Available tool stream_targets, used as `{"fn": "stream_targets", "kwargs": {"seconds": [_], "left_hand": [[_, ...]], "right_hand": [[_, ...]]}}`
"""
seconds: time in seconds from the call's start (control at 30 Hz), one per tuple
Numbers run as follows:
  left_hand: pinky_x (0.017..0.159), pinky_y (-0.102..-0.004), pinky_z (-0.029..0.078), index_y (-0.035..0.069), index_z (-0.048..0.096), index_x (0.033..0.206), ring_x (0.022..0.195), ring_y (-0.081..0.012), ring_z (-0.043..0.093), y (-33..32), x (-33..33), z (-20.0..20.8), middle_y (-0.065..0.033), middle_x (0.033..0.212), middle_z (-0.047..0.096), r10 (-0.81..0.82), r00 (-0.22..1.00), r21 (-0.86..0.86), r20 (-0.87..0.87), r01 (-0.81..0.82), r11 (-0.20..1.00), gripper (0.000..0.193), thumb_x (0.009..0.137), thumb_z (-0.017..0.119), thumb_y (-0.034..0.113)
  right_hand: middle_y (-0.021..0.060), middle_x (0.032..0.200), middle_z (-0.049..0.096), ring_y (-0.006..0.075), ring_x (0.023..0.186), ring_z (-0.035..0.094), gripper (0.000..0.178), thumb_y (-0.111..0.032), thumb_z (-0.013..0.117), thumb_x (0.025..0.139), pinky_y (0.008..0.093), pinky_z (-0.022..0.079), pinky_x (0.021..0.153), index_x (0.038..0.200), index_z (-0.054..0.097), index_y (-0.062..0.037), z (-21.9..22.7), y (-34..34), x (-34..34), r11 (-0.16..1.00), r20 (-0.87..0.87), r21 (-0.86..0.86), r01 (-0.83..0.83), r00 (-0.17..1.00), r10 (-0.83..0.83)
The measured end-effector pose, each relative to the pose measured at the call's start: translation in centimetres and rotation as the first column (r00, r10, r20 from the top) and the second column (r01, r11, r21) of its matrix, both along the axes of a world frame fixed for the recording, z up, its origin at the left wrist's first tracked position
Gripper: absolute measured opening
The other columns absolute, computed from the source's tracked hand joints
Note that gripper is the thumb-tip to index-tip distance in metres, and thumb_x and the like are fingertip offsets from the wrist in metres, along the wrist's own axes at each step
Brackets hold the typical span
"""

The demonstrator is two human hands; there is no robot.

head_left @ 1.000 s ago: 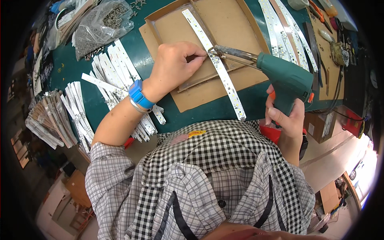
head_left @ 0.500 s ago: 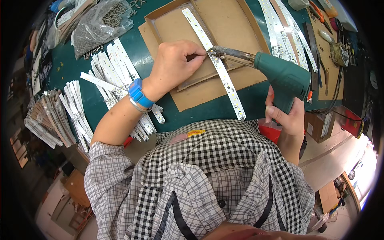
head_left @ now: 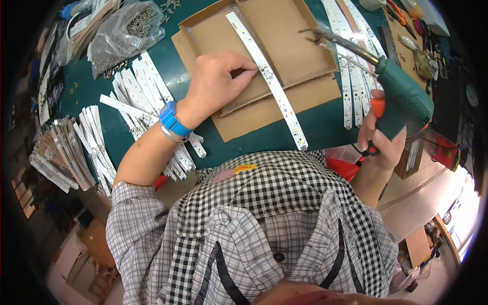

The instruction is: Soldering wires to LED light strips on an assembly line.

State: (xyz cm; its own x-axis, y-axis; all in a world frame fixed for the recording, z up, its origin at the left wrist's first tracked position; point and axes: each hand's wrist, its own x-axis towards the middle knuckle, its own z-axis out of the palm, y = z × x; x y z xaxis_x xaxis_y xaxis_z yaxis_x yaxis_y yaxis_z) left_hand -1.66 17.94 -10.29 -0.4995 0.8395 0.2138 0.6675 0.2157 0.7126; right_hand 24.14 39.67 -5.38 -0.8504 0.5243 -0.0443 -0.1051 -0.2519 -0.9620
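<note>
Soldering gun (head_left: 404,96) withdrawn; white strip (head_left: 273,82) just right of left hand (head_left: 219,79).

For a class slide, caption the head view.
Left hand at a white strip, right hand holding a green soldering gun.

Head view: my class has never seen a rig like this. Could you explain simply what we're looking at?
There is no robot here: these are a person's own two hands. The wide camera sits on their head and looks down, so straight edges bend near the rim. The right hand holds a green soldering gun, its tip apart from the strip lying across a cardboard tray. The left hand has its fingers pinched beside that strip; whether they grip anything is too small to tell. On the green table lie more strips, in piles at left and right, and a plastic bag of small metal parts.
</note>
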Motion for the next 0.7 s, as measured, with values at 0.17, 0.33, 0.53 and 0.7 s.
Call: {"fn": "stream_targets", "kwargs": {"seconds": [0.17,0.33,0.53,0.7], "left_hand": [[0.069,-0.0277,0.057,0.002,0.075,0.093,0.075,-0.0201,0.073,0.3,0.0,1.1,-0.0113,0.087,0.075,-0.015,0.999,-0.067,0.028,0.017,0.998,0.015,0.079,0.076,0.003],[0.066,-0.0333,0.057,0.004,0.073,0.098,0.073,-0.0263,0.071,-0.4,0.7,4.0,-0.0128,0.087,0.073,-0.061,0.991,-0.067,-0.120,0.053,0.996,0.022,0.076,0.077,0.004],[0.083,-0.0362,0.052,0.005,0.069,0.104,0.098,-0.0246,0.060,1.5,3.8,5.5,-0.0080,0.102,0.066,-0.475,0.835,0.037,-0.278,0.503,0.863,0.029,0.075,0.066,0.012],[0.078,-0.0314,0.047,0.007,0.068,0.090,0.090,-0.0198,0.055,2.0,4.1,4.4,-0.0021,0.089,0.061,-0.589,0.703,-0.171,-0.399,0.574,0.801,0.016,0.079,0.061,0.017]], "right_hand": [[0.0089,0.080,0.053,0.0139,0.051,0.053,0.074,-0.016,0.075,0.081,0.0222,0.043,0.045,0.137,0.037,0.0145,2.7,1.0,0.7,0.957,-0.017,0.175,0.230,0.973,-0.231],[0.0241,0.138,0.051,0.0142,0.075,0.058,0.058,0.008,0.067,0.081,0.0236,0.048,0.052,0.135,0.045,0.0124,4.4,2.5,2.5,0.761,-0.120,0.464,0.454,0.883,-0.454],[0.0023,0.088,0.060,0.0096,0.072,0.055,0.051,0.003,0.080,0.075,0.0255,0.048,0.070,0.120,0.057,0.0015,1.1,2.1,-0.7,0.649,0.107,0.707,0.283,0.864,-0.492],[0.0064,0.090,0.062,0.0128,0.071,0.057,0.068,0.003,0.081,0.070,0.0293,0.051,0.071,0.132,0.052,-0.0017,-3.9,-0.1,-3.0,0.434,0.209,0.900,0.044,0.830,-0.518]]}}
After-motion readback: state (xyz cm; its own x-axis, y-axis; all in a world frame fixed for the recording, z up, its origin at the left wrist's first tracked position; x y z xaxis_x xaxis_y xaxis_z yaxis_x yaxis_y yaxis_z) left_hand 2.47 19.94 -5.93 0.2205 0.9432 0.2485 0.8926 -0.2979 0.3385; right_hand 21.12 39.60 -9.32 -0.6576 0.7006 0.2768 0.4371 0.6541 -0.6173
